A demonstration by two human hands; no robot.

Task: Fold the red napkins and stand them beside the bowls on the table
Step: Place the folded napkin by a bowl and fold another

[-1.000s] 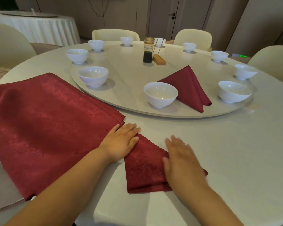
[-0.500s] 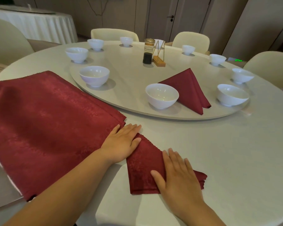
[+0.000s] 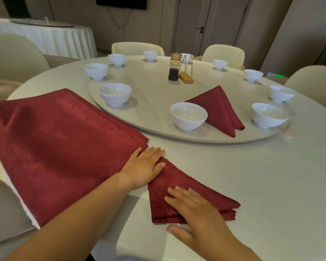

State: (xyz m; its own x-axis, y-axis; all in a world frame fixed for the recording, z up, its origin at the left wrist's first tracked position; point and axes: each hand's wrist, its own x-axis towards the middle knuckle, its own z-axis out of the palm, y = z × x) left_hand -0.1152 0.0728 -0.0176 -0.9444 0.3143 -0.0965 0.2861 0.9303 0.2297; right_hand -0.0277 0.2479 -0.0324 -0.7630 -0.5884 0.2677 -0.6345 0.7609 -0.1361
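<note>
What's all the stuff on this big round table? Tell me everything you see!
table: one, white, round
turntable: one, pale, middle of the table
bottle: one, clear with dark liquid, turntable centre
stand: one, gold wire on wood, beside the bottle
bowls: ten, white, round the turntable's edge, one half hidden behind the stand
standing napkin: one, red, right of the nearest bowl
folded napkin: one, red, triangle near the table's front edge
napkin stack: one pile, red, flat on the table's left
chairs: four, cream, round the table
left hand: one, flat on the folded napkin's top corner
right hand: one, flat on its lower part
</note>
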